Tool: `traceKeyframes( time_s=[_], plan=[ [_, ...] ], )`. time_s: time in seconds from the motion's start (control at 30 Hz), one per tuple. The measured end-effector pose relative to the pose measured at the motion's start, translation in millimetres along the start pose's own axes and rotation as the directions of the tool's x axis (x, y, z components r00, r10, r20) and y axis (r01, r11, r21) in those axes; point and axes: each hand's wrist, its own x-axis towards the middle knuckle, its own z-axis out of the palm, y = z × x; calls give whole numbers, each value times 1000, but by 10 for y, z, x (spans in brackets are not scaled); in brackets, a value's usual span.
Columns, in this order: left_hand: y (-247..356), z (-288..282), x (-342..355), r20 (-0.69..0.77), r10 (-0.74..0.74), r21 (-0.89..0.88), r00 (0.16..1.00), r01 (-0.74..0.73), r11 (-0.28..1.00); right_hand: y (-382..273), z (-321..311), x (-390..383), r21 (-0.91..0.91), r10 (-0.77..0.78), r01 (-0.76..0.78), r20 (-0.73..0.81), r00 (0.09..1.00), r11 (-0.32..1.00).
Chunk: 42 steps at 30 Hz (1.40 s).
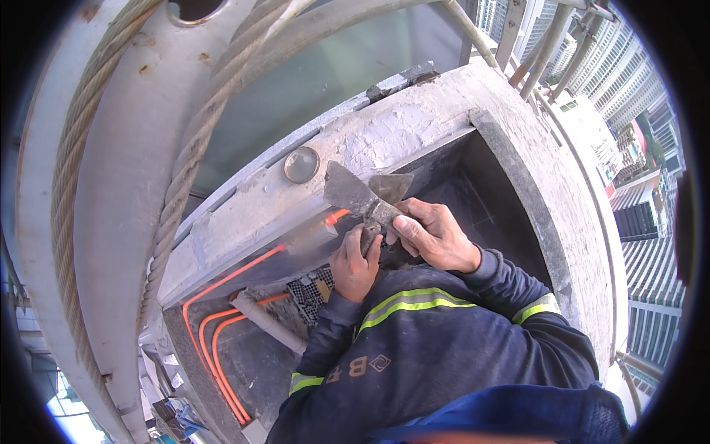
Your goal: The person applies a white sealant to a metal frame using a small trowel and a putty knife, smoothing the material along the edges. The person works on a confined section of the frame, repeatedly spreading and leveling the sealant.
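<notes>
A grey, mortar-smeared metal scraper with a flat, flaring blade (349,193) slants up and leftward from the right hand (438,235), crossing in front of a second grey scraper with a similar broad blade (394,186), which points up and rightward, its handle near the left hand (355,265).

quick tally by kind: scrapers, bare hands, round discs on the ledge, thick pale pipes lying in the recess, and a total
Flat-bladed scrapers: 2
Bare hands: 2 (left hand, right hand)
Round disc on the ledge: 1
Thick pale pipe in the recess: 1
Total: 6
</notes>
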Motion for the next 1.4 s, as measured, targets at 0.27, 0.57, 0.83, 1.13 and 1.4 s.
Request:
traceKeyframes(
  time_s=[0.27, 0.57, 0.83, 1.13, 1.4],
  plan=[
    [-202, 108, -290, -39, -78, -62, 996, 76, 995, -167, -1764, 874, -817, -497, 217, -96, 862, 535],
    [-82, 197, -336, -92, -168, -115, 981, 158, 981, 315, -2892, 1341, -980, -321, 77, 14, 947, 184],
    [-67, 193, -407, -63, -266, -75, 962, 261, 962, 425, -3016, 1484, -977, -227, 107, 63, 972, 187],
    [-56, 340, -362, -120, -221, -101, 968, 210, 972, 182, -3176, 1500, -985, 54, 120, 128, 990, 123],
    [-45, 421, -304, -147, -382, -231, 913, 344, 910, -212, -3265, 1519, -862, -167, 30, -64, 984, 507]
  ],
)
